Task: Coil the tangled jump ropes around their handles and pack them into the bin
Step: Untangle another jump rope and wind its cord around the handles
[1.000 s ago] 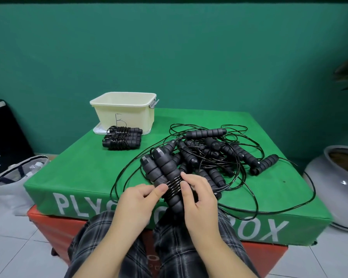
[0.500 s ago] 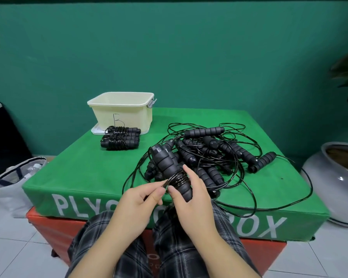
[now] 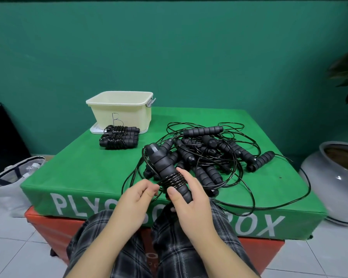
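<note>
The green padded surface point(image 3: 84, 173) puts everything within a seated reach, which explains the layout. The pile of tangled jump ropes point(image 3: 215, 155) spreads from the middle toward 3 o'clock, foam handles crossing and thin black cord looping out past the edge. The cream bin point(image 3: 121, 111) waits at 11 o'clock, and two finished bundles point(image 3: 119, 138) lie just in front of it, not yet packed. At 6 o'clock the right hand point(image 3: 191, 199) is the closed grip, wrapped round the low end of a pair of handles point(image 3: 165, 169) so the top tilts away and leaves room to wind. The left hand point(image 3: 137, 195) pinches the cord point(image 3: 159, 188) beside the few shiny turns, probably to keep it taut.
</note>
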